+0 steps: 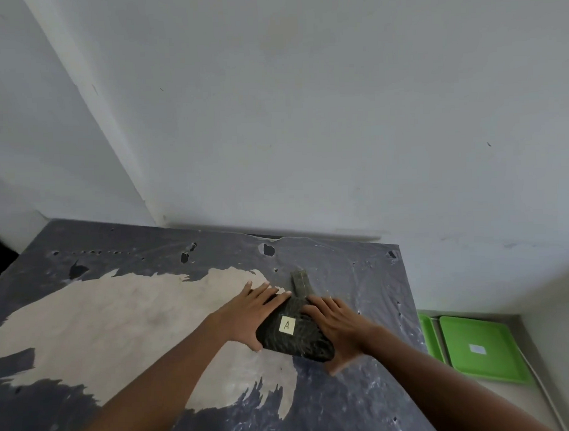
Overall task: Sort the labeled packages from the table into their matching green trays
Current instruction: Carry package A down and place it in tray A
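Note:
A dark, soft package (300,339) with a small pale label marked "A" lies on the worn table (119,318). My left hand (251,313) presses against its left side and my right hand (340,329) against its right side, so both hands clasp it between them. A narrow dark strip (301,282) sticks out behind the package toward the wall. On the floor to the right of the table sits a green tray (495,366) with a small white label; the edge of a second green tray (429,336) shows beside it.
The table stands in a corner against grey walls (337,116). Its dark covering is torn, with holes and a large bare pale patch on the left. The table's right edge (412,307) drops off toward the trays below.

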The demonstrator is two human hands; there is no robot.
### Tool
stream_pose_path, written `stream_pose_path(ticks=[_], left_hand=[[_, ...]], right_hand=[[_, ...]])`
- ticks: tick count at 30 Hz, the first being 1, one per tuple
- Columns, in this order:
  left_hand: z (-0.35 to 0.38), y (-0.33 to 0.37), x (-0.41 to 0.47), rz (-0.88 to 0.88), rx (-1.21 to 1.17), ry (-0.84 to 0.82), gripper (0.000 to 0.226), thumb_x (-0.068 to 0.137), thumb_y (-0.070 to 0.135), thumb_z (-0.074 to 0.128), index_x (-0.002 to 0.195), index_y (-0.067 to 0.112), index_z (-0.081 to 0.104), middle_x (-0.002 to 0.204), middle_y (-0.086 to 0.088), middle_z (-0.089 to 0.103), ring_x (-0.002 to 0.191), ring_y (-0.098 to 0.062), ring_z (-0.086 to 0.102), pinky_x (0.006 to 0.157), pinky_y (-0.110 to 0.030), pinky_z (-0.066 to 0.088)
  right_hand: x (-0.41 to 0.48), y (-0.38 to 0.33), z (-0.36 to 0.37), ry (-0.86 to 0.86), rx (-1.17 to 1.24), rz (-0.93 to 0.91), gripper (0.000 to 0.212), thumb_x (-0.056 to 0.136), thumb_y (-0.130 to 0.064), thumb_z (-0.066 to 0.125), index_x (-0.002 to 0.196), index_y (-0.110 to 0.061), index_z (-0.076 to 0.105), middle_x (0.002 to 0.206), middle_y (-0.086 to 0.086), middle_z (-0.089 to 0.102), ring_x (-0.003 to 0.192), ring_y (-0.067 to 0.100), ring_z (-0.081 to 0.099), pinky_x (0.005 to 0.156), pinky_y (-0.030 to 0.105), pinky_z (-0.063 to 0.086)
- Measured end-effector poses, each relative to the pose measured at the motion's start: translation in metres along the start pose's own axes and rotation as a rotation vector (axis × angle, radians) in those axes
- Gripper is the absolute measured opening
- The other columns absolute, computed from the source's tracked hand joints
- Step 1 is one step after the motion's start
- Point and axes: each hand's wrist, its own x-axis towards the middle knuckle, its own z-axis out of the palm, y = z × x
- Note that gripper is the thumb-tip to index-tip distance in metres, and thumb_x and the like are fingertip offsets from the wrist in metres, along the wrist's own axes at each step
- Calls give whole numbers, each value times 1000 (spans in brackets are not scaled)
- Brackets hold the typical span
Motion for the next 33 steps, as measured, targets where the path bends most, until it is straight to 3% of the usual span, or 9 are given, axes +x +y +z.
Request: stream_pose_path(ticks=[5,8,11,17,19,23,25,28,33], left_hand=[[23,19,1,-26,-42,65,128,60,65,75,154,25,-1,147,-11,34,133,-30,37,118,-47,30],[32,29,1,-55,-39,125,126,57,67,70,154,23,2,142,-10,38,126,-29,41,112,-43,37],[37,42,1,-90,-95,106,121,60,68,67,155,28,4,147,-12,36,130,-31,39,112,-44,35],[39,63,1,-208,-129,14,116,69,62,70,157,33,-1,163,-21,11,151,-42,9,120,-63,12],[35,69,1,-240,-156,27,114,68,63,70,156,33,5,160,-18,18,149,-41,16,119,-63,16],[34,85,-5,-251,-164,147,114,58,66,70,151,25,18,143,-5,38,130,-30,40,114,-54,31],[33,97,-7,-248,-180,216,114,55,66,71,148,22,23,139,-2,42,126,-26,44,113,-50,32],[27,121,-7,-250,-238,291,108,53,63,74,143,22,30,137,1,45,123,-23,46,113,-46,33],[14,164,-6,-248,-284,420,99,51,64,74,133,22,36,134,4,45,127,-20,46,114,-46,30]], right_hand=[[-12,5,9,-29,-32,9,127,55,-74,74,149,-28,1,161,11,7,146,35,12,121,60,6],[-18,8,14,-48,-34,52,123,62,-68,74,149,-31,-3,163,10,0,149,36,1,119,64,-3],[-26,8,24,-68,-25,105,117,71,-61,72,150,-33,-9,164,11,-8,150,36,-10,115,58,-11],[-41,-9,40,-16,105,225,107,84,-45,67,152,-35,-15,162,8,-21,149,32,-20,120,54,-3],[-45,-18,43,18,151,260,101,88,-42,64,152,-35,-15,160,5,-25,149,32,-21,121,53,0],[-58,-25,47,52,229,301,99,88,-36,63,153,-32,-13,163,6,-19,149,30,-19,120,54,20],[-73,-22,50,90,243,303,102,87,-40,62,153,-23,-14,163,6,-18,150,28,-16,123,51,17],[-98,-11,57,131,176,305,108,86,-54,61,153,-12,-13,161,8,-20,151,28,-14,125,47,2],[-142,3,52,230,36,286,119,77,-75,55,154,-5,-2,162,15,-10,151,34,-10,123,54,-2]])
